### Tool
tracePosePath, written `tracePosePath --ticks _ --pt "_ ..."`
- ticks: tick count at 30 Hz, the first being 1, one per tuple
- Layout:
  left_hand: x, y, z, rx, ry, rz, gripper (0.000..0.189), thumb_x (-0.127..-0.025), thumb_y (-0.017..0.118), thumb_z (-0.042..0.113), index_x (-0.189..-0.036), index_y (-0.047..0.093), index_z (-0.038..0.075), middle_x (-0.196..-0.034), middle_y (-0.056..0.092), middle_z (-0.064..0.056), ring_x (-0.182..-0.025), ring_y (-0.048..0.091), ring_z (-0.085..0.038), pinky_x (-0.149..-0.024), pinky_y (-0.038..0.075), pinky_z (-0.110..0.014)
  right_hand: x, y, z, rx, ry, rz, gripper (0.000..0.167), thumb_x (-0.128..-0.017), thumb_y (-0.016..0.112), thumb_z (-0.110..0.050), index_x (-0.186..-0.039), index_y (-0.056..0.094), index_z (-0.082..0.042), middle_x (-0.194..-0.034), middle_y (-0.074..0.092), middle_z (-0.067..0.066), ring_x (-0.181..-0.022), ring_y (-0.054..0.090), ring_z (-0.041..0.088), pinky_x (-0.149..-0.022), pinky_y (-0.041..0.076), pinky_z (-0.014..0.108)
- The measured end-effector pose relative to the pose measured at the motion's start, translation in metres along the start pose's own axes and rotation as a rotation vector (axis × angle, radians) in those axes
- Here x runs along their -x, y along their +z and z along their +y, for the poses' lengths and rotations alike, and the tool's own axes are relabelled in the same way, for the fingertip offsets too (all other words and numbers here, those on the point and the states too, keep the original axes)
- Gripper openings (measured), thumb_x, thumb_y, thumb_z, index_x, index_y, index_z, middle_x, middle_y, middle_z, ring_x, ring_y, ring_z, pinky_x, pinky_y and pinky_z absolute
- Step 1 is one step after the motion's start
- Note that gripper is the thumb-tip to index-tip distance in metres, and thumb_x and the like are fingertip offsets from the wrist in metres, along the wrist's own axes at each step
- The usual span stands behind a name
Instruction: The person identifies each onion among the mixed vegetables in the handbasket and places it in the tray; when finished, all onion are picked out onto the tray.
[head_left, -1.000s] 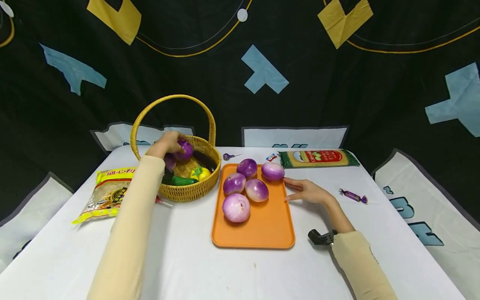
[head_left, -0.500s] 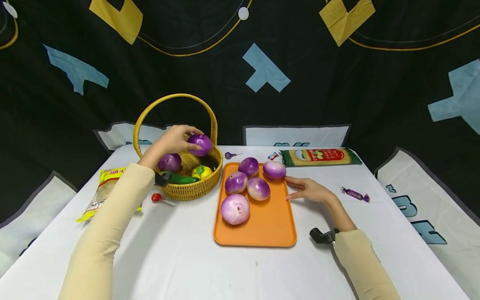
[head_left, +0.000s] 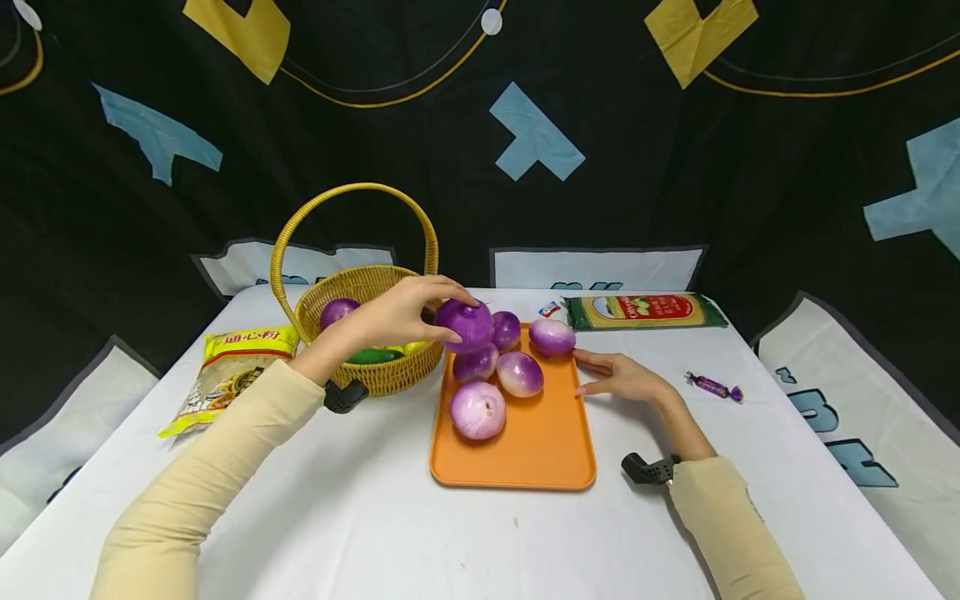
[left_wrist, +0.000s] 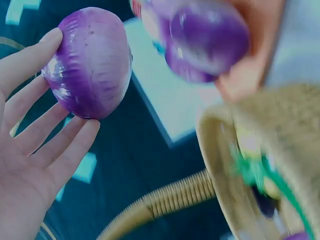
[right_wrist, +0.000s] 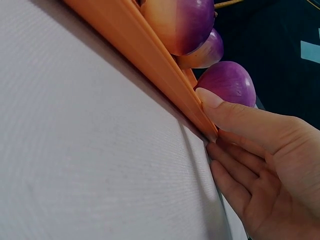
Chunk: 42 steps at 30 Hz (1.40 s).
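My left hand (head_left: pixel 397 315) holds a purple onion (head_left: pixel 467 327) between thumb and fingertips, above the far left corner of an orange tray (head_left: pixel 543 450). The left wrist view shows this onion (left_wrist: pixel 95 65) apart from the onions beyond it. Several purple-and-white onions lie on the tray, among them a pale one (head_left: pixel 477 410) nearest me and one (head_left: pixel 552 337) at the far right corner. My right hand (head_left: pixel 622 379) touches the tray's right edge with thumb and fingers. In the right wrist view its thumb (right_wrist: pixel 215 100) lies against the rim.
A wicker basket (head_left: pixel 386 381) with a tall handle (head_left: pixel 356 187) stands left of the tray, holding another onion (head_left: pixel 339 311) and a green vegetable (head_left: pixel 373 356). Pasta bags lie far left (head_left: pixel 236 375) and back right (head_left: pixel 641 311). A purple-wrapped candy (head_left: pixel 714 387) lies right.
My left hand has lifted the onion out of the basket and carried it right, over the tray. My right hand stays at the tray's edge.
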<state>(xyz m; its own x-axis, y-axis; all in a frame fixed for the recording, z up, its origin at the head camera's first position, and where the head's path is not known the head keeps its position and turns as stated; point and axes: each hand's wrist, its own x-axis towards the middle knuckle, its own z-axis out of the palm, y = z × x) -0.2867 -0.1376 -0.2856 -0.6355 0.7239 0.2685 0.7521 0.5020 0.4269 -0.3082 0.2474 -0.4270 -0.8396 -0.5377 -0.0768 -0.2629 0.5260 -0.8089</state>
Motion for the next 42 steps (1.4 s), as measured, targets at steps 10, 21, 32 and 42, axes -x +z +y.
tracePosePath --ticks 10,21,32,42 --pt "-0.021 0.060 0.030 0.058 0.232 -0.157 0.046 -0.082 0.079 0.025 -0.124 0.064 0.014 -0.125 0.062 0.002 -0.118 0.052 -0.015 -0.097 0.047 -0.031 -0.001 0.000 0.000 -0.001 0.001 0.000 0.073 -0.088 0.071 -0.020 -0.148 0.034 0.000 -0.151 0.033 0.019 -0.138 0.032 0.035 -0.113 0.023 0.048" --pt "-0.031 0.104 0.027 0.028 0.240 -0.226 0.045 -0.081 0.079 0.019 -0.124 0.064 0.012 -0.125 0.060 -0.004 -0.121 0.050 -0.017 -0.098 0.044 -0.025 -0.001 0.000 0.002 0.002 0.012 -0.001 0.072 -0.089 0.071 -0.020 -0.148 0.034 -0.001 -0.151 0.033 0.019 -0.138 0.031 0.035 -0.113 0.023 0.049" --pt "-0.043 0.112 0.022 -0.062 0.181 -0.250 0.045 -0.084 0.076 0.018 -0.126 0.062 0.013 -0.130 0.059 -0.003 -0.129 0.045 -0.021 -0.110 0.032 -0.033 0.000 0.000 -0.001 0.004 -0.015 0.004 0.072 -0.088 0.071 -0.019 -0.147 0.034 0.001 -0.150 0.034 0.020 -0.137 0.034 0.034 -0.113 0.024 0.047" --pt "-0.040 0.111 0.022 -0.057 0.206 -0.256 0.046 -0.085 0.076 0.019 -0.128 0.061 0.011 -0.130 0.059 -0.003 -0.129 0.046 -0.020 -0.109 0.033 -0.028 0.001 0.000 -0.001 0.023 -0.015 0.010 0.072 -0.088 0.071 -0.020 -0.147 0.034 0.000 -0.149 0.035 0.019 -0.137 0.033 0.034 -0.113 0.022 0.049"
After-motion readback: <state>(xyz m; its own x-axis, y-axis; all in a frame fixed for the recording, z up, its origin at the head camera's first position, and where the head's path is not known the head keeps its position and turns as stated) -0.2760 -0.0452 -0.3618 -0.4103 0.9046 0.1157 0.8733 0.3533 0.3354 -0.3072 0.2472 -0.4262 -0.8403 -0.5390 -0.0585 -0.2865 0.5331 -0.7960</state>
